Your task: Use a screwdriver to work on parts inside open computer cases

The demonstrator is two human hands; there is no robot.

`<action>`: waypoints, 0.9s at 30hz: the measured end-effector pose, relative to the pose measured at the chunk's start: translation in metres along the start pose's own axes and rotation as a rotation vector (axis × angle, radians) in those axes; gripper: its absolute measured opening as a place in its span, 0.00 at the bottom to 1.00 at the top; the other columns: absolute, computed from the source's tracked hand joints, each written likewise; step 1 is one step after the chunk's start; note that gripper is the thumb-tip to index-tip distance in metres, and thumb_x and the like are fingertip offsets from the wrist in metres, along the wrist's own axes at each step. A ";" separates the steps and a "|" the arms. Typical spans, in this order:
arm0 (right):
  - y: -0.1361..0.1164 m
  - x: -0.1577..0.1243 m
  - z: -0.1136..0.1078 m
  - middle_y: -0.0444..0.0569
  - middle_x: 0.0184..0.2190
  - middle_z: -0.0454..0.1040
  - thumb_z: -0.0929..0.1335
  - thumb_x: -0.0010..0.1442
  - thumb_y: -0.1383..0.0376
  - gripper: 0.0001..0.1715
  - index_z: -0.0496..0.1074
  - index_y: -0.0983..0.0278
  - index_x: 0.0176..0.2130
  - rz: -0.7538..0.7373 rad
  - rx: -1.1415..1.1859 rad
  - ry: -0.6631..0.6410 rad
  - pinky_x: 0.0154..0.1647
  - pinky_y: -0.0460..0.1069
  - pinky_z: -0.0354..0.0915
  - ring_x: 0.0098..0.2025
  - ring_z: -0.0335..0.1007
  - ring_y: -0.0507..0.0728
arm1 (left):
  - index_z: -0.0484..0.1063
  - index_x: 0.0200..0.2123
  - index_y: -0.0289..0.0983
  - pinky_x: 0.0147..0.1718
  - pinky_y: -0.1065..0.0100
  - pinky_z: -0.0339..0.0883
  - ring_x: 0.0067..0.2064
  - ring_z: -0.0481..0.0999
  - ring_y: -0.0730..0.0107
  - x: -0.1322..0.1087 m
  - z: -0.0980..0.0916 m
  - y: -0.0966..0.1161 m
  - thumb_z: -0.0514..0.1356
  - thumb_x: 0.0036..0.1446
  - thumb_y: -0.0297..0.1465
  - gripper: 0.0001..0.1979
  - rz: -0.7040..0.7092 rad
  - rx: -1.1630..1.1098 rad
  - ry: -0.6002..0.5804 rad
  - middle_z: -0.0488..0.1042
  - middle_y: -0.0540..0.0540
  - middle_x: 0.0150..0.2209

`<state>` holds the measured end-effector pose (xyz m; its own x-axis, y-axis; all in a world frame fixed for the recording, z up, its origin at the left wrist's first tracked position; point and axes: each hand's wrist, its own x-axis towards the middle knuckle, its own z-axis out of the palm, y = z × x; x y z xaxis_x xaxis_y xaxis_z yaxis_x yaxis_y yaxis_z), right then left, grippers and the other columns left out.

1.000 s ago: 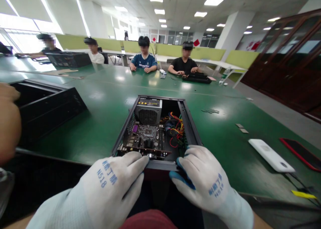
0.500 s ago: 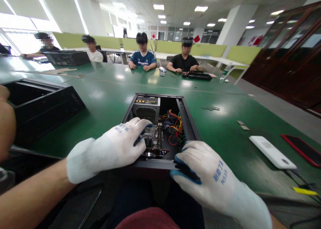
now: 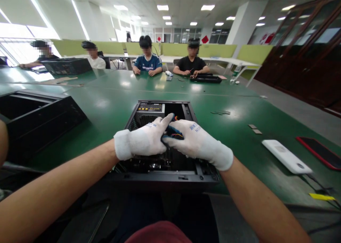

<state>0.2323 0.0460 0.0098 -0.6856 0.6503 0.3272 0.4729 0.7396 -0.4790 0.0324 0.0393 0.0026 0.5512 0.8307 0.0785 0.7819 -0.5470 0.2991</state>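
Observation:
An open computer case (image 3: 162,177) lies in front of me. Inside at its far left is a grey power supply (image 3: 151,108). Both my hands wear white gloves with blue palms and reach into the case, close together. My left hand (image 3: 149,136) and my right hand (image 3: 191,138) close from either side round a bundle of coloured cables (image 3: 176,135), some of it showing between the fingers. The gloves cover most of the motherboard and the cables, and the exact fingertip contact is hidden.
Another black case (image 3: 48,122) stands on the green table (image 3: 106,104) at my left. To the right lie a white power bank (image 3: 286,156) with a cable, a red-edged phone (image 3: 319,152) and small metal plates (image 3: 255,128). Several people sit across the table.
My right hand has left the near right edge of the case and moved in to the cables. My left hand has shifted right and away from me, from above the motherboard to the cables.

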 end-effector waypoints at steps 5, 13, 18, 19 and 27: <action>0.006 0.003 0.002 0.51 0.44 0.82 0.71 0.62 0.61 0.15 0.77 0.65 0.47 0.037 0.064 -0.040 0.47 0.50 0.66 0.45 0.77 0.59 | 0.39 0.74 0.33 0.59 0.51 0.69 0.59 0.74 0.46 0.004 0.005 -0.007 0.64 0.48 0.31 0.55 -0.062 -0.053 -0.003 0.64 0.30 0.65; 0.019 0.005 -0.004 0.48 0.36 0.78 0.70 0.62 0.60 0.10 0.75 0.65 0.38 0.081 -0.030 0.029 0.38 0.48 0.63 0.36 0.72 0.55 | 0.70 0.54 0.38 0.57 0.59 0.71 0.52 0.78 0.59 0.003 -0.003 -0.006 0.63 0.54 0.30 0.23 0.006 -0.195 0.149 0.79 0.44 0.51; 0.024 0.007 -0.004 0.49 0.37 0.78 0.70 0.63 0.59 0.11 0.76 0.65 0.41 0.090 -0.042 0.005 0.39 0.48 0.62 0.37 0.72 0.54 | 0.75 0.49 0.38 0.50 0.61 0.74 0.46 0.81 0.60 0.005 -0.008 -0.004 0.63 0.56 0.33 0.17 -0.130 -0.155 0.120 0.82 0.45 0.45; 0.025 0.008 -0.004 0.49 0.38 0.79 0.70 0.63 0.58 0.12 0.76 0.65 0.41 0.087 -0.040 -0.003 0.38 0.47 0.62 0.38 0.72 0.54 | 0.75 0.49 0.38 0.51 0.62 0.73 0.47 0.81 0.60 0.006 -0.010 -0.003 0.63 0.56 0.33 0.17 -0.150 -0.134 0.111 0.82 0.45 0.45; 0.045 0.028 -0.007 0.48 0.37 0.79 0.67 0.67 0.52 0.19 0.77 0.64 0.42 0.145 0.013 0.106 0.38 0.47 0.60 0.37 0.71 0.54 | 0.78 0.51 0.39 0.53 0.61 0.73 0.50 0.81 0.54 0.038 -0.004 -0.021 0.66 0.54 0.35 0.20 -0.280 0.268 -0.191 0.82 0.43 0.48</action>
<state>0.2382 0.0993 0.0030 -0.5484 0.7649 0.3378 0.5545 0.6350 -0.5379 0.0362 0.0826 0.0029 0.3309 0.9308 -0.1553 0.9432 -0.3312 0.0244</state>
